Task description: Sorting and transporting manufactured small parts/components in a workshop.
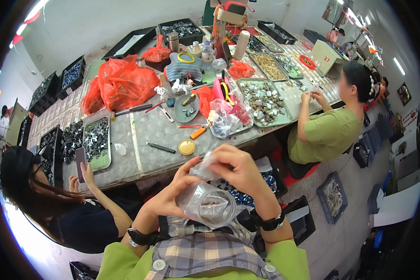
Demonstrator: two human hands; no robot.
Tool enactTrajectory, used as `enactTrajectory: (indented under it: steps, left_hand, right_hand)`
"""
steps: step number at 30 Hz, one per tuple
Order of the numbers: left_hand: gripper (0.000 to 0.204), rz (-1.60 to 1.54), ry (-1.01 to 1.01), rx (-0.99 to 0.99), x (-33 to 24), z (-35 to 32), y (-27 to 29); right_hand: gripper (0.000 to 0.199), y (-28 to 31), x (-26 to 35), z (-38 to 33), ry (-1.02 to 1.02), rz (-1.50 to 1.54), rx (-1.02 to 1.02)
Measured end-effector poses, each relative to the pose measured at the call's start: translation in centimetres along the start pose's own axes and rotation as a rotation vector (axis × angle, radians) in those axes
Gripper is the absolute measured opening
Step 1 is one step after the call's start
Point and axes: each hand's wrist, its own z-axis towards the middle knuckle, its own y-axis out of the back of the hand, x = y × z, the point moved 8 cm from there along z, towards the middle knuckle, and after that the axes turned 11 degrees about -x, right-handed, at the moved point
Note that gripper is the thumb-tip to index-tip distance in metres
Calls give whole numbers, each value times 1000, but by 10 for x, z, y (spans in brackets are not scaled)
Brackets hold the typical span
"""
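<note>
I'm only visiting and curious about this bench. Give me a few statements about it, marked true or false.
1. The person's left hand holds a clear round container. True.
2. The right hand rests flat on the table. False: the right hand pinches crumpled clear plastic.
3. A round gold-coloured lid or tin lies on the table. True.
4. The largest plastic bag on the table is blue. False: the largest bag is red-orange.
5. The co-worker on the left holds a phone. True.
</note>
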Motion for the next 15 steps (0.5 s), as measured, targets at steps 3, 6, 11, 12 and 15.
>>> enactTrajectory:
  steps: [3, 6, 11, 12, 15]
  left_hand:
    - [77, -46, 6, 15, -1, -1, -4]
    - [78, -4, 54, -12, 4, -1, 2]
    - [77, 136, 38, -80, 8, -3, 17]
    - [77, 133, 39, -73, 5, -2, 16]
    - [74, 363, 7, -86, -16, 6, 14]
  right_hand:
    - [14, -13, -6, -4, -17, -4, 99]
    - [15, 10, -1, -4, -172, 96, -42]
    - [15, 41, 84, -6, 309, -315, -23]
    - [14, 29, 86, -11, 340, -375, 72]
    - [16, -1, 58, -31, 400, -551, 229]
